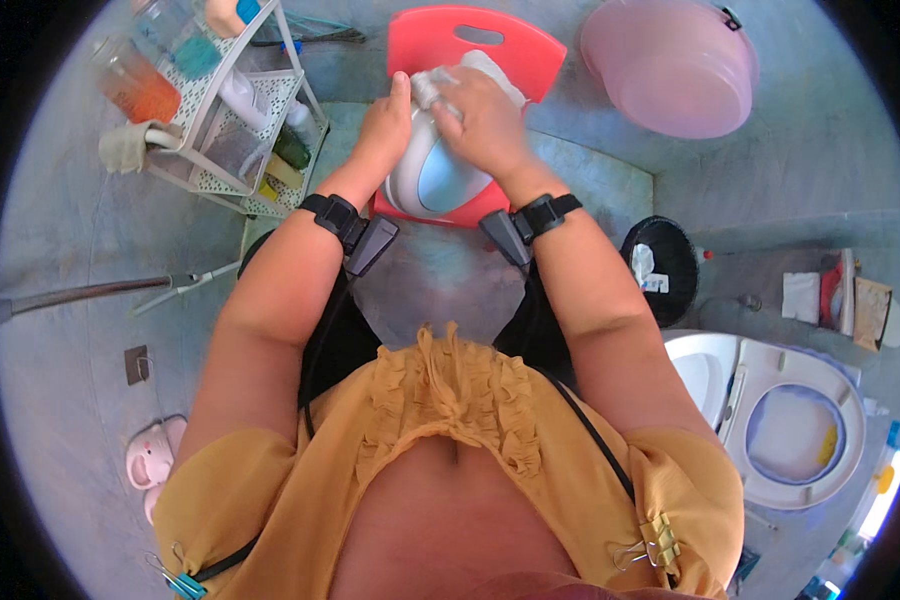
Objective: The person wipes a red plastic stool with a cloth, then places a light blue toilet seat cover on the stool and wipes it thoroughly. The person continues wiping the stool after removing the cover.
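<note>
From the left, a white shelf rack [220,85] is standing near your arm, holding bottles that are not taking any part in this.

Your left hand [382,135] is resting against the left side of a rounded white-and-pale-blue object [438,185], with its thumb sticking up. Its fingers are mostly hiding from view, so I cannot tell whether they are closing around anything; the hand is probably steadying the object.

The object itself is sitting on the seat of the red chair [525,50], between your 2 hands and in front of your knees. A crumpled white cloth [430,88] is lying over its far end, bunching up between your hands.

Your right hand [490,120] is reaching over the top of the object, and its thumb and fingers appear to be clamping on that cloth. Judging by this, you are wiping the object down, and the far upper part is getting your attention.

Your next move is likely calling for a steady left hand while the right is working the cloth across the glossy near side, which is lying uncovered. Since that surface is curving, you are risking a slide on the seat if you are pressing from only 1 side.

Further right, a pink tub [660,70] is standing clear of your work.
</note>
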A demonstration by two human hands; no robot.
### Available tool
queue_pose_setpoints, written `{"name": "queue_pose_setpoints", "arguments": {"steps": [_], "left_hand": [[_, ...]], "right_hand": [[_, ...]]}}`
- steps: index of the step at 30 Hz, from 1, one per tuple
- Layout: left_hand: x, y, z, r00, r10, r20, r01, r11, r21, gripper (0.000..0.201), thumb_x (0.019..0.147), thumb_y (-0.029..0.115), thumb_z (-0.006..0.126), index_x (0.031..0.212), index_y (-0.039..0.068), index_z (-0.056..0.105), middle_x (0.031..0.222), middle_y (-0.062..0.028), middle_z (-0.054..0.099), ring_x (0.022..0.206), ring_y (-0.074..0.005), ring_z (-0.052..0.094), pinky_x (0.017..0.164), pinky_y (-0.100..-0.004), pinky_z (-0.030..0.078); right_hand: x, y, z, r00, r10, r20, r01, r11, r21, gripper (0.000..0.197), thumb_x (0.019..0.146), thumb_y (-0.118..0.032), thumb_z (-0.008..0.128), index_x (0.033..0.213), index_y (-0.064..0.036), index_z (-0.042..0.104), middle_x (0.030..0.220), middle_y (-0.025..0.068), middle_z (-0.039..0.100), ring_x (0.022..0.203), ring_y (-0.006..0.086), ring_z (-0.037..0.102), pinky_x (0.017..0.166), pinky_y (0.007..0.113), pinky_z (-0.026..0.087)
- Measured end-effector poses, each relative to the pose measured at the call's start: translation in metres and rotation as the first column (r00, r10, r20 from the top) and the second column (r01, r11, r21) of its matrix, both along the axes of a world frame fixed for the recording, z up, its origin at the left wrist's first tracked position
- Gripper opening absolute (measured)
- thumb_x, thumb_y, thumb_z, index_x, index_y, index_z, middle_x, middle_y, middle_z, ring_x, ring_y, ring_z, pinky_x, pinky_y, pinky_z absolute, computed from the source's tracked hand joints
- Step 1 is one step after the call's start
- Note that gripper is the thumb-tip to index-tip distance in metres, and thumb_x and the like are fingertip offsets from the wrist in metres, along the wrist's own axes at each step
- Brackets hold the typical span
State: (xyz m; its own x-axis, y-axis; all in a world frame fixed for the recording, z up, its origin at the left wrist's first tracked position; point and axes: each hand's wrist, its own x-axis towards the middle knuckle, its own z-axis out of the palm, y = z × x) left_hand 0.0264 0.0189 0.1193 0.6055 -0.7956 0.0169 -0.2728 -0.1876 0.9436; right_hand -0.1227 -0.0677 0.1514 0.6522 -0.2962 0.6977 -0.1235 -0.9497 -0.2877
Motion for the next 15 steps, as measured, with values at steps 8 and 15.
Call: {"name": "queue_pose_setpoints", "arguments": {"steps": [8,15], "left_hand": [[0.009,0.002,0.010,0.979,-0.182,0.095,0.179,0.983,0.039,0.089,0.102,0.069,0.023,0.094,-0.005,0.072,0.095,-0.0211,0.073,0.091,-0.0309,0.067,0.086,-0.0411,0.048],[0.003,0.001,0.018,0.934,-0.354,0.044,0.352,0.935,0.054,0.089,0.101,0.071,0.023,0.095,-0.002,0.073,0.096,-0.0246,0.072,0.098,-0.0372,0.068,0.089,-0.0433,0.049]], "right_hand": [[-0.037,-0.056,0.018,0.969,-0.007,-0.249,0.178,0.718,0.673,0.039,0.091,-0.029,0.069,0.122,-0.0054,0.072,0.130,0.0215,0.066,0.122,0.0342,0.063,0.104,0.040,0.047],[-0.048,-0.037,0.038,0.955,0.180,-0.236,-0.101,0.945,0.312,0.031,0.084,-0.014,0.073,0.113,-0.0059,0.074,0.119,0.0151,0.071,0.113,0.0337,0.066,0.096,0.039,0.053]]}}
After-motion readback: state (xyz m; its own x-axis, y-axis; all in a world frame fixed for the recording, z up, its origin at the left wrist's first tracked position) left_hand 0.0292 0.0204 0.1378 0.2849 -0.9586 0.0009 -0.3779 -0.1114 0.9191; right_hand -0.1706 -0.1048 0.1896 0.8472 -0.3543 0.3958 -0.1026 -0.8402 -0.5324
